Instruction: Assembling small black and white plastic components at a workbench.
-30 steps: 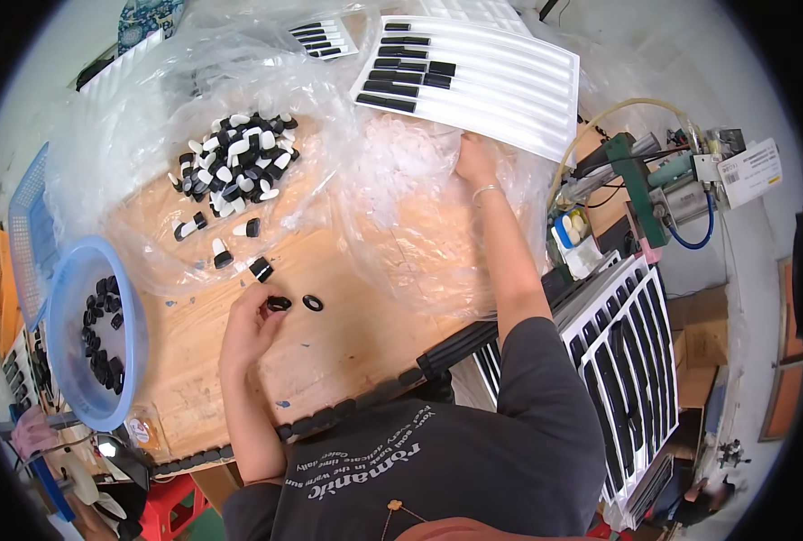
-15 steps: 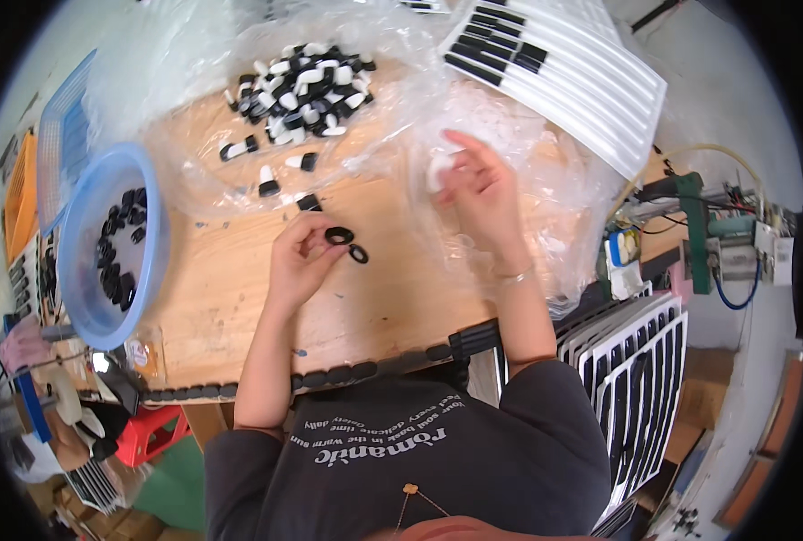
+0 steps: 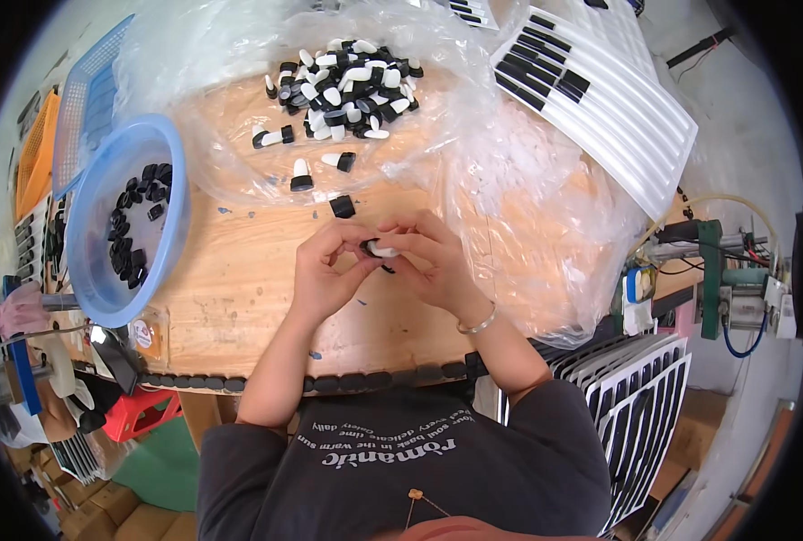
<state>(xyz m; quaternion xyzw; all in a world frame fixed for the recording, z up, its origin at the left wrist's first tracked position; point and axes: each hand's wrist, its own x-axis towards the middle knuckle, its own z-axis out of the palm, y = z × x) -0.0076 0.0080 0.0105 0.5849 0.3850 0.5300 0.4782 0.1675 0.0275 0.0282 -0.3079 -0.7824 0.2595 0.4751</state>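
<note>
Both hands (image 3: 379, 261) now joined on cap (image 3: 376, 246)

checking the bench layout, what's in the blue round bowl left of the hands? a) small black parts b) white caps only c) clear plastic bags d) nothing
a: the blue bowl holds a loose cluster of small black parts, with no white pieces visible among them.

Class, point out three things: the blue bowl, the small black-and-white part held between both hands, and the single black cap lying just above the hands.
blue bowl (image 3: 178, 236), head view, right rim.
black-and-white part (image 3: 376, 246), head view, middle.
black cap (image 3: 342, 206), head view, centre.
</note>
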